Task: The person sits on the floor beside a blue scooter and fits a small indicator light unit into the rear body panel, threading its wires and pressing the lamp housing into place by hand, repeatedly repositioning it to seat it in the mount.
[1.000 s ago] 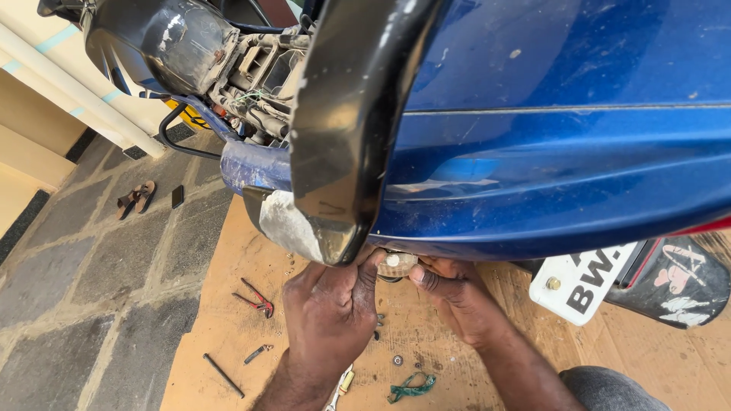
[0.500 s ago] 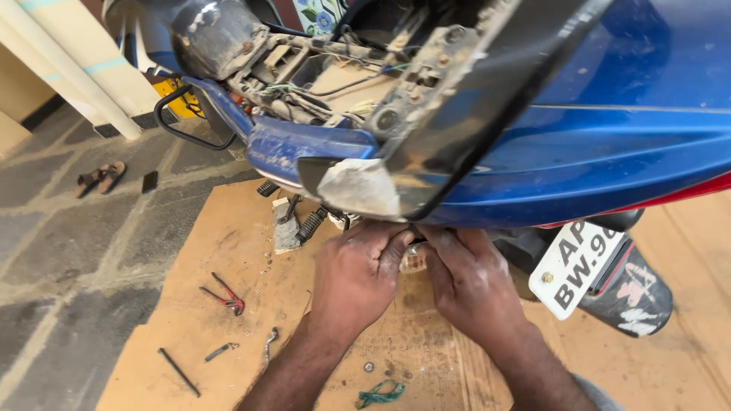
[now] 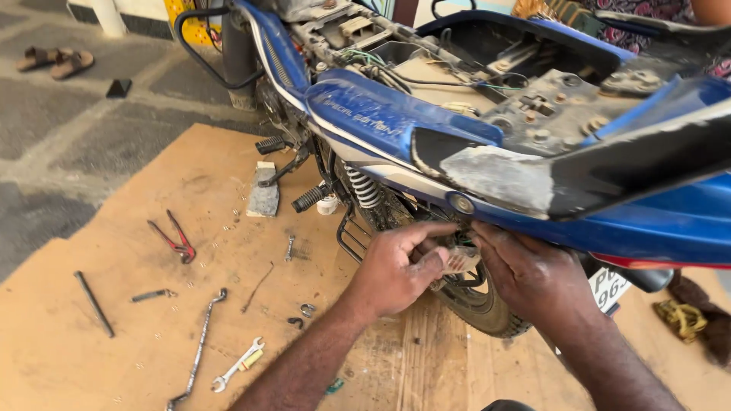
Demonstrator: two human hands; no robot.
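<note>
Left hand (image 3: 392,270) and right hand (image 3: 525,270) both pinched on small ribbed part (image 3: 459,259) under blue tail panel (image 3: 655,221) — best steadied against rear wheel (image 3: 476,304) below, spanner (image 3: 237,364) well left.

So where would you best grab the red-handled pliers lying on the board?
Probably by the two red handles, from above. The red-handled pliers lie flat on the board with the handles splayed toward the upper left and the dark jaws pointing lower right, so closing the handles together gives a sure hold. Both hands are busy under the blue tail panel.
</note>
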